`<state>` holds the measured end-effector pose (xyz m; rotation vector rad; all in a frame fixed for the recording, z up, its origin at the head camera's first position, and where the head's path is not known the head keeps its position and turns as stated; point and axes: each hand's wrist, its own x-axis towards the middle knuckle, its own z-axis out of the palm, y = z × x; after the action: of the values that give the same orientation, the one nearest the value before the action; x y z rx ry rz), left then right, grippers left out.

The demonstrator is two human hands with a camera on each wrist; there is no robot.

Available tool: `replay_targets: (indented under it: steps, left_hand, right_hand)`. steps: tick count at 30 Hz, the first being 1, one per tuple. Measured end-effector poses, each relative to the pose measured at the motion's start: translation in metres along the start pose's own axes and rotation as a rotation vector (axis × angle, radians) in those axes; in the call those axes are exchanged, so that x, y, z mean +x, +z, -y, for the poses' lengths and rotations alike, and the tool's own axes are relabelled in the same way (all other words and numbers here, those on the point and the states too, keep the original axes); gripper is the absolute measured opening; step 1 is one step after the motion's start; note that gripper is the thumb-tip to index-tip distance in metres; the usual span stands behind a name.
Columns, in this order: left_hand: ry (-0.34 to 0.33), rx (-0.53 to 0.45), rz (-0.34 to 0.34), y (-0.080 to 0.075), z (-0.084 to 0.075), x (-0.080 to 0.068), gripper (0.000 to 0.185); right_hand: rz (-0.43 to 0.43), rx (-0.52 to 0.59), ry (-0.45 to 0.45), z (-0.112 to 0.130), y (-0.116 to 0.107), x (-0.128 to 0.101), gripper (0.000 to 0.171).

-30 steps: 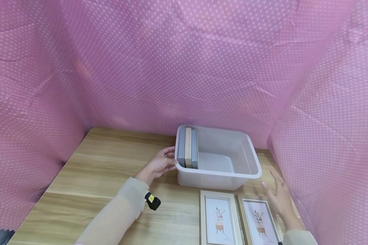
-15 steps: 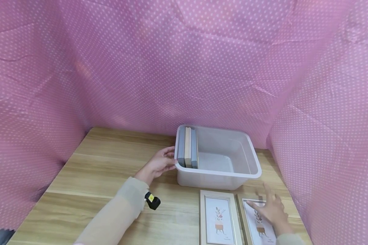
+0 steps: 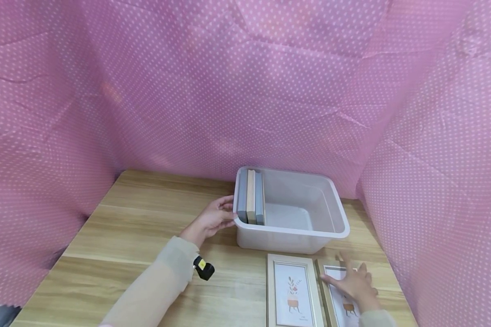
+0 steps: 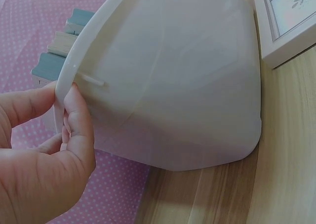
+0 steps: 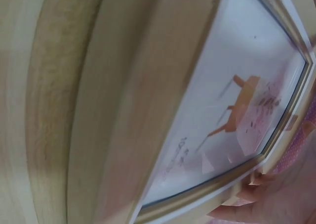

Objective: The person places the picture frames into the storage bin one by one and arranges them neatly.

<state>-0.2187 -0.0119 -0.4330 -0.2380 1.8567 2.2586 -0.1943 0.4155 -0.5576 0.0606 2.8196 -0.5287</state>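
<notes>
In the head view, my left hand (image 3: pixel 212 218) pinches the left rim of a white plastic bin (image 3: pixel 286 237) between thumb and fingers; the left wrist view shows this grip (image 4: pixel 54 155). Two blue-grey picture frames (image 3: pixel 242 195) and a cream one (image 3: pixel 251 197) stand on edge along the bin's left wall. On the table in front lie two beige picture frames, each with a potted-plant print. Over the right picture frame (image 3: pixel 328 299), my right hand (image 3: pixel 358 286) spans its width, thumb at the left edge and fingers around the right side, hiding part of the print.
The left picture frame (image 3: pixel 293 297) lies close beside the right one. Pink dotted cloth (image 3: pixel 229 91) hangs behind and at both sides of the wooden table (image 3: pixel 147 227). A black wrist camera (image 3: pixel 203 268) sits on my left sleeve.
My right hand has come from the right side, above the table, leftward and down onto the right picture frame. The left hand and the bin stay where they were.
</notes>
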Motion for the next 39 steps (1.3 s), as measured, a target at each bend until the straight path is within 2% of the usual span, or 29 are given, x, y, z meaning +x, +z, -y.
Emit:
replay_targets:
  steps: [12,18,39]
  left_hand:
    - [0.007,-0.001,0.013,-0.001,0.001,0.001,0.066]
    - [0.011,-0.008,0.014,0.0,0.001,0.001,0.067]
    - [0.023,0.005,0.0,-0.001,0.0,0.002,0.067]
  right_hand:
    - [0.026,0.001,0.04,0.009,-0.001,-0.002,0.112]
    - [0.055,0.021,0.061,0.012,-0.003,0.0,0.115]
    - [0.067,0.078,0.124,0.018,0.0,0.009,0.124]
